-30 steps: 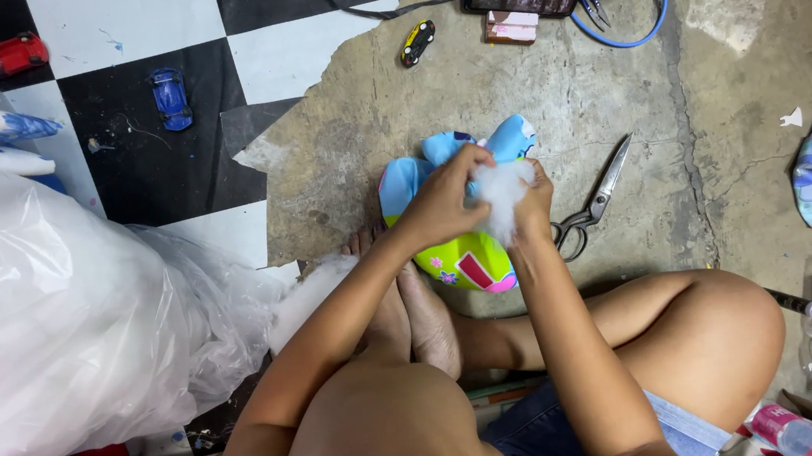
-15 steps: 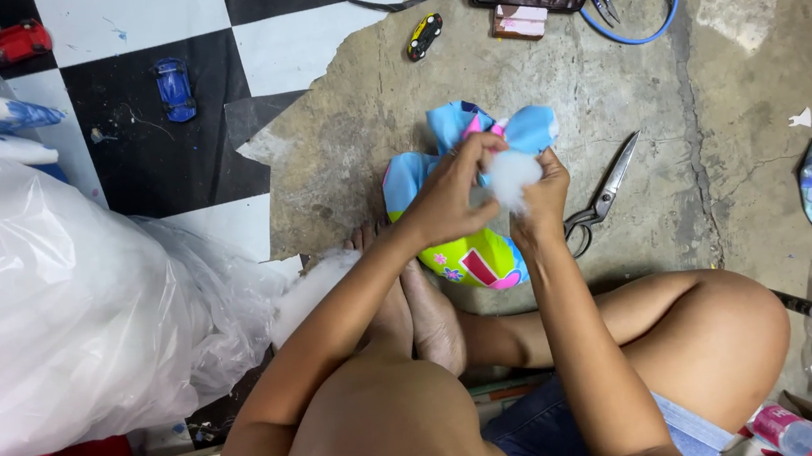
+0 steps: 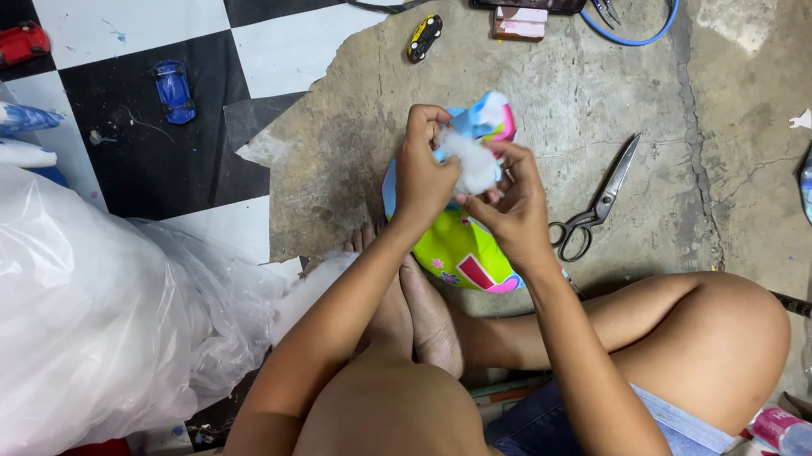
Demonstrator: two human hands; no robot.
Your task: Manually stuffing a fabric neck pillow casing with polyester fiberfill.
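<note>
- While both hands work at its top opening, the bright fabric toy cover [image 3: 459,253] in lime green, blue & pink sits at frame centre on the bare concrete floor [image 3: 712,75], just above the person's feet; lower part looks plump, top slack.
- White fluffy stuffing wad [image 3: 468,163] pokes out at the cover's 12 o'clock.
- Left hand [image 3: 423,171]: fingers curled, pinching cover's edge & the wad.
- Right hand [image 3: 515,208]: fingertips narrow, pressed on the wad from 4 o'clock.
- Step, prob.: filling the cover. Next move calls for holding the opening wide & pushing fluff deep w/o tearing it.
- Steel scissors [image 3: 597,206] lie at 3 o'clock, near; big clear plastic bag [image 3: 54,325] at 9 o'clock.
</note>
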